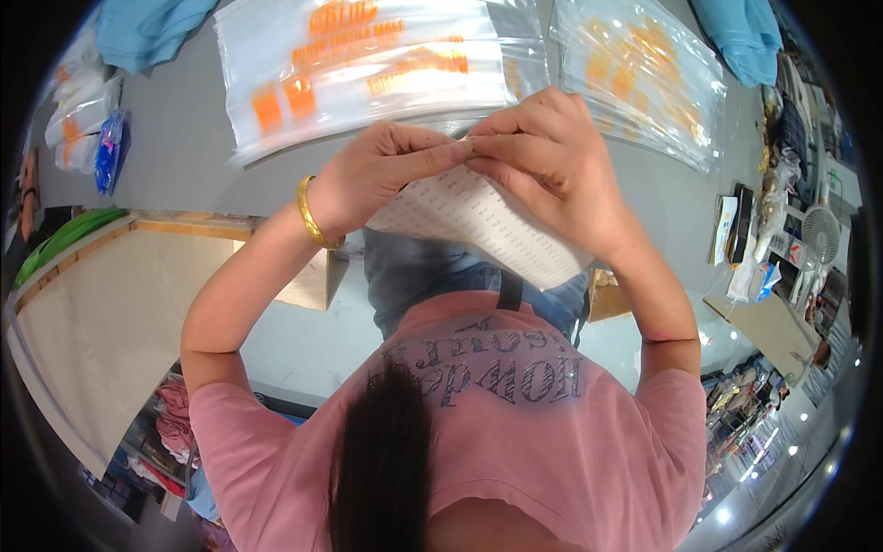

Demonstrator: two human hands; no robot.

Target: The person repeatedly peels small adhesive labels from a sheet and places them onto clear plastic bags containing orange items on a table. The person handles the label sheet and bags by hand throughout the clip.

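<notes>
A white sheet (501,230) covered in rows of small dark print hangs tilted at the table's near edge, in front of my body. My left hand (382,170), with a gold bangle on its wrist, pinches its upper edge. Right beside it, my right hand (556,166) has thumb and fingers closed at the same spot. The fingertips of both hands meet there, and whatever small piece may be between them is hidden. Just beyond my hands lies a stack of clear plastic bags (340,120) with orange print.
More clear bags (644,129) with orange print lie to the right. Blue cloth (152,32) sits at the far left, blue fabric (740,41) at the far right. A blue packet (108,152) rests on the left, and a dark phone-like object (741,225) at the right edge.
</notes>
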